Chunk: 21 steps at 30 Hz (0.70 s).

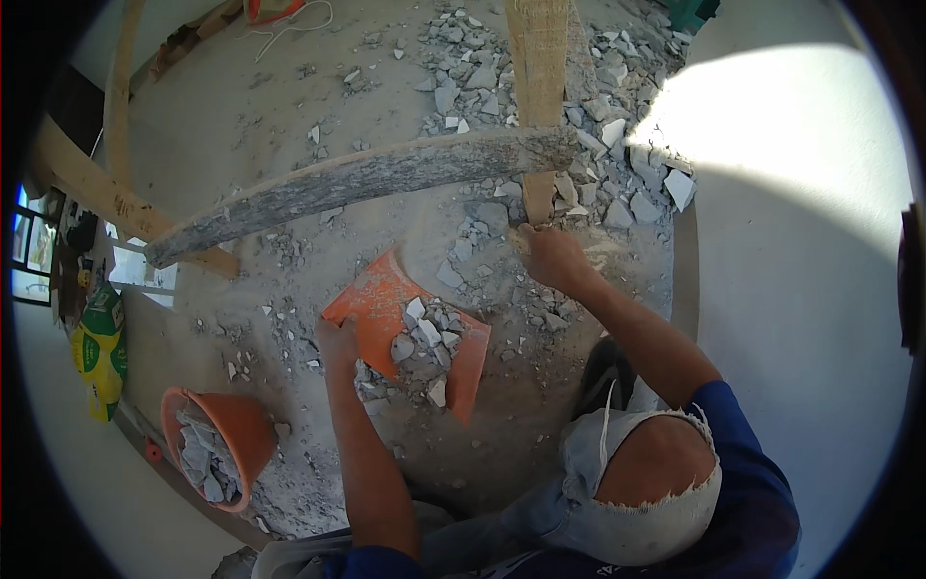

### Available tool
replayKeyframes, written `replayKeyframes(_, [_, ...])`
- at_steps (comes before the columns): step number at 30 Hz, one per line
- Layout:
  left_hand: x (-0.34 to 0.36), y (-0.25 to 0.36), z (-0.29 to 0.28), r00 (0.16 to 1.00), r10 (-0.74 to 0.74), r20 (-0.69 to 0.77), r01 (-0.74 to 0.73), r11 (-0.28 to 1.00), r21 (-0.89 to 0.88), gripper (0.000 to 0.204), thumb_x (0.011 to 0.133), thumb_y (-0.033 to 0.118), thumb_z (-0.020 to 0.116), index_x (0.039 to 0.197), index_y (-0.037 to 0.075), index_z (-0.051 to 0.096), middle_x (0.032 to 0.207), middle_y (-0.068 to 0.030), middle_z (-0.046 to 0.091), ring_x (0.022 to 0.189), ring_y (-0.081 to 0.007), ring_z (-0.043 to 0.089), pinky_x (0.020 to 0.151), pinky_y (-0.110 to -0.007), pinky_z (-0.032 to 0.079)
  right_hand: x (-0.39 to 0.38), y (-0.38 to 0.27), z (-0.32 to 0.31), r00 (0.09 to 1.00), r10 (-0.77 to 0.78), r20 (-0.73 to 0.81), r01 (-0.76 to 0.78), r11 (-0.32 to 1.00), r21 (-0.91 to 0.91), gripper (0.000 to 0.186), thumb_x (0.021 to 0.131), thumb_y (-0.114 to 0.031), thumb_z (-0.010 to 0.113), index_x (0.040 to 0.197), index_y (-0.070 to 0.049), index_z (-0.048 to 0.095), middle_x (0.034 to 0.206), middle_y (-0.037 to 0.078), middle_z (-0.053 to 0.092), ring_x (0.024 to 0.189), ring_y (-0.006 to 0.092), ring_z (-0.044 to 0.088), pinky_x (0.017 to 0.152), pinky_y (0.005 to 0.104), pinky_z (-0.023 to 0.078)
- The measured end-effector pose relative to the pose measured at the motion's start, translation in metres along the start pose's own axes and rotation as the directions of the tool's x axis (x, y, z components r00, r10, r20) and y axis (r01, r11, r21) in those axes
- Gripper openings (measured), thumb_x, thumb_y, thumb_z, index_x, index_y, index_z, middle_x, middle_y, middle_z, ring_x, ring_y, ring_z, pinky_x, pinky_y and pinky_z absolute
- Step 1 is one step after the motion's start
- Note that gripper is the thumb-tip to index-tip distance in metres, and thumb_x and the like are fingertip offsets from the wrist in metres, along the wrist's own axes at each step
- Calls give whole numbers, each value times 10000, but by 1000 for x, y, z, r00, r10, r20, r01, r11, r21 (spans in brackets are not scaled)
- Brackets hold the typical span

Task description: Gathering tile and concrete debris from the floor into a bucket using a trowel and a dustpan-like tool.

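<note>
Nearer than the post point(538, 72) and to its left, the orange scoop point(374, 294), loaded with rubble point(426, 333), is gripped at one edge by the left hand point(338, 344). At the post's lower end, the right hand point(557, 261) is curled; whether anything is clamped in it cannot be told.

Orange plastic piece point(371, 296), grey and white rubble point(428, 334), green-yellow bag point(102, 343), blue sleeve point(730, 417)

Worn on the person's head, the fisheye camera looks steeply down and forward, close above the knee point(661, 461), farther from the left hand point(338, 343) and right hand point(555, 258), with floor point(289, 116) stretching beyond them.
</note>
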State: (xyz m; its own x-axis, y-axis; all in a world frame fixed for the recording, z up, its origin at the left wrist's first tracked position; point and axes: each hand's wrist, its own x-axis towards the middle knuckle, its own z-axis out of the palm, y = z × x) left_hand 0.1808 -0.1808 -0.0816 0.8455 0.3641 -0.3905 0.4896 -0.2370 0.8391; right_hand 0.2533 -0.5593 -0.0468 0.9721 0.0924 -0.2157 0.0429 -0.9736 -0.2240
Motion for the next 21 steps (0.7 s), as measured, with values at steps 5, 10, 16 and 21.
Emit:
replayKeyframes(5, [14,-40,-9,974,125,-191,-117,992,52,383,875,32,668,1223,-92,565,1061,-208,696,926,-304,685,845,-374,513,-30,-59,-15,815,-474,333,494,869,28,459,843,-187,632,1294,-118,586,1088,174,679,957,381,691,807,505,558])
replayKeyframes(10, [-6,6,24,992,82,-96,-81,997,17,303,875,46,672,1142,-66,583,1017,-217,696,900,-332,690,823,-398,516,-105,-51,-52,957,-179,227,202,976,-83,489,850,-236,655,1321,-127,581,1126,207,657,988,390,678,823,500,552])
replayKeyframes(16, [-43,45,66,978,121,-171,-99,986,132,359,891,156,710,1185,34,545,1165,-170,586,1113,-366,579,911,-515,460,-212,42,-73,891,448,75,-443,893,-75,476,854,-273,674,1299,-124,598,1174,221,663,1001,411,668,868,513,531])
replayKeyframes(21, [-61,53,80,830,-118,-545,163,986,36,537,894,239,733,1297,55,431,1361,-187,386,1290,-395,408,999,-595,368,-241,-5,-100,869,479,124,-413,840,-351,418,858,-282,669,1238,-113,622,1025,214,678,1015,396,663,867,505,531])
